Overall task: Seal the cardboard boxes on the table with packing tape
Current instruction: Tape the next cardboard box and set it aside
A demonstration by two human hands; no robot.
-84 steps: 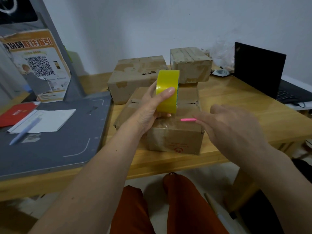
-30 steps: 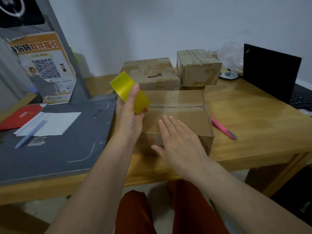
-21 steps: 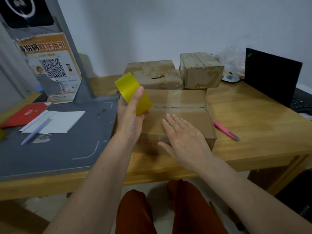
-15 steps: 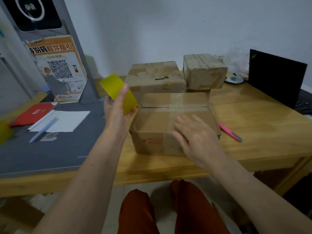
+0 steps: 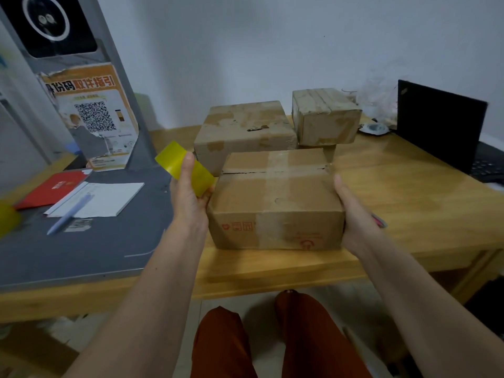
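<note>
Yellow tape roll (image 5: 185,171) gripped in left hand (image 5: 189,197); right hand (image 5: 351,214) flat against front box (image 5: 275,203), fingers hidden.

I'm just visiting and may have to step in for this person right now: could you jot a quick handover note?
Left hand: holds the yellow tape roll beside the near box's left end.
Right hand: flat against that box's right end.
Done: one clear tape strip crosses the near box's top seam; part of the seam still gapes.
Left: finish that seam. Two more boxes, the wide box and the small box, wait behind on the table.
</note>
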